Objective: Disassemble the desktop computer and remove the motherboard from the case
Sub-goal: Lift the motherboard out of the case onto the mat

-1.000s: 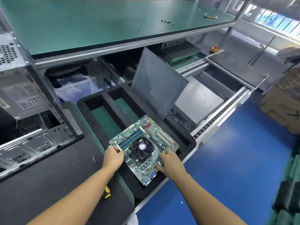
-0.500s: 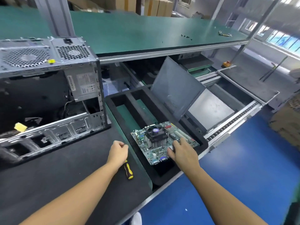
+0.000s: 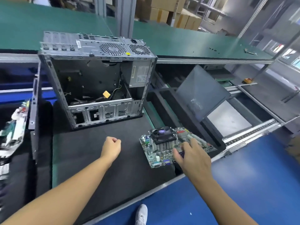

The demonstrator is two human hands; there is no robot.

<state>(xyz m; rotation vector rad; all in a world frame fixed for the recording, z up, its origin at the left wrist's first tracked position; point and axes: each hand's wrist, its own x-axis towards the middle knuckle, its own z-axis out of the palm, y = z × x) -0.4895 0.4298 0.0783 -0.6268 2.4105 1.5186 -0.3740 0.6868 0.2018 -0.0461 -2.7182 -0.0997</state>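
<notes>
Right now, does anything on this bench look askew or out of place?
The motherboard lies skewed, partly on the mat and partly over the tray, not down in a slot; the right hand holds it. A grey panel leans tilted in the tray. Loose cables hang inside the case.

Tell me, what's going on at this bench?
A person is taking a desktop computer apart. The motherboard, with its cooler fan on top, is already out of the open computer case and lies to the case's right, at the edge of the black mat. The right hand lies on the board's near side; whether it grips it cannot be told. The left hand is a fist over the mat, with nothing visible in it.
</notes>
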